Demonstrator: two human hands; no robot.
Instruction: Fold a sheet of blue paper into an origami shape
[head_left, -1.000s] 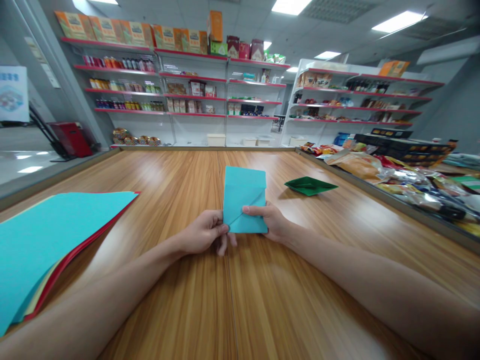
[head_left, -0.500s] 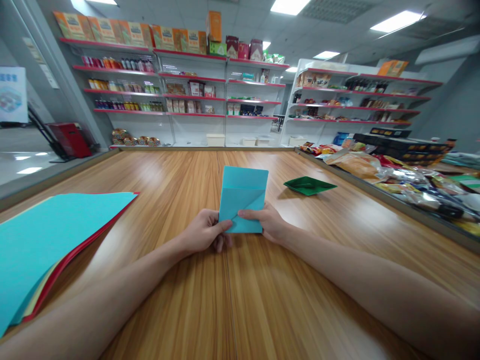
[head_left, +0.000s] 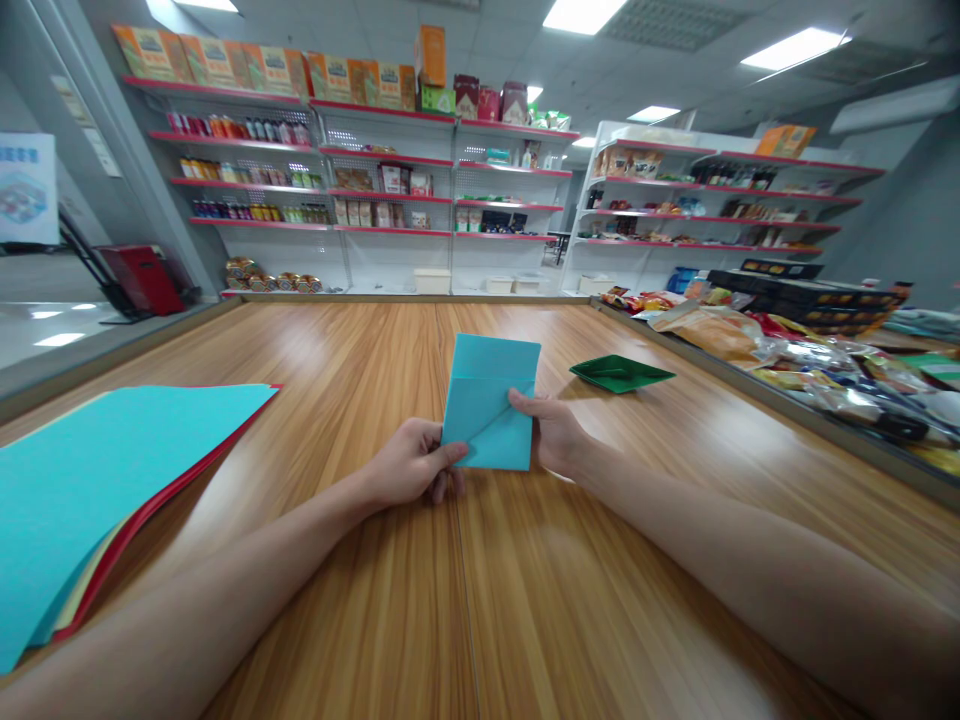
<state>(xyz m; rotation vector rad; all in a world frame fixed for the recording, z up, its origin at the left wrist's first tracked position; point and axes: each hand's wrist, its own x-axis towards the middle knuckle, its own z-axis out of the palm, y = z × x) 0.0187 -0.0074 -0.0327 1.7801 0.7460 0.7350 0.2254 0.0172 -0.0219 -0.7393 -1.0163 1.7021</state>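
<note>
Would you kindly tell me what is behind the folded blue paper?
The left hand curls behind the folded blue paper, fingertips showing below its lower-left corner; the wooden table lies beyond. Any fingertips the right hand has there are covered.

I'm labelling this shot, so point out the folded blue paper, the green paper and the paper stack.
Folded blue paper [head_left: 486,403], head view: front face.
Green paper [head_left: 622,375], head view: middle.
Paper stack [head_left: 120,468], head view: blue top sheet.
</note>
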